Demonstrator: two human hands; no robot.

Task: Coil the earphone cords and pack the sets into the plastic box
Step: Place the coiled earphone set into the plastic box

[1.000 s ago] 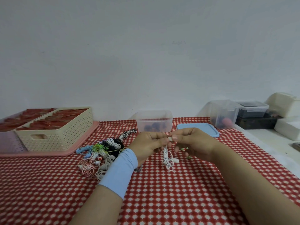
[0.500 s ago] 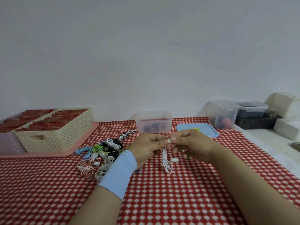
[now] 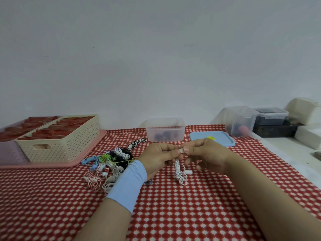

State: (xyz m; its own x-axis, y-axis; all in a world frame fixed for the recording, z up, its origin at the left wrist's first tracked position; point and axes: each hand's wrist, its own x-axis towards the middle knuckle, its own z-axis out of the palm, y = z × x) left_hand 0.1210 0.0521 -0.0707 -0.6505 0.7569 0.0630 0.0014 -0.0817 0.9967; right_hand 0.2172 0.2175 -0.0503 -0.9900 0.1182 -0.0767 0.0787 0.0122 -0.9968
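In the head view, my two hands meet above the red and white checked tablecloth [image 3: 173, 214], a little in front of me. My left hand [image 3: 159, 158] has its fingers curled and holds the top of a white earphone set [image 3: 179, 173]. My right hand [image 3: 207, 153] pinches the same top end between thumb and forefinger, and its other fingers are bent under it. The cord hangs down from this grip as a loose, partly wound bundle, and one earbud sticks out to the right. I cannot tell if its lowest loops touch the cloth.

On my left wrist is a light blue wristband [image 3: 128, 181]. The clear plastic box [image 3: 165, 129] stands open behind my hands, near the wall, with some dark things inside. Its blue lid [image 3: 212, 139] lies flat just beside it, on the right. To the left of my left hand lies a pile of other earphone sets [image 3: 111, 164], in many colours and tangled. Farther left, a cream basket [image 3: 59, 141] stands on a pink tray [image 3: 93, 145].
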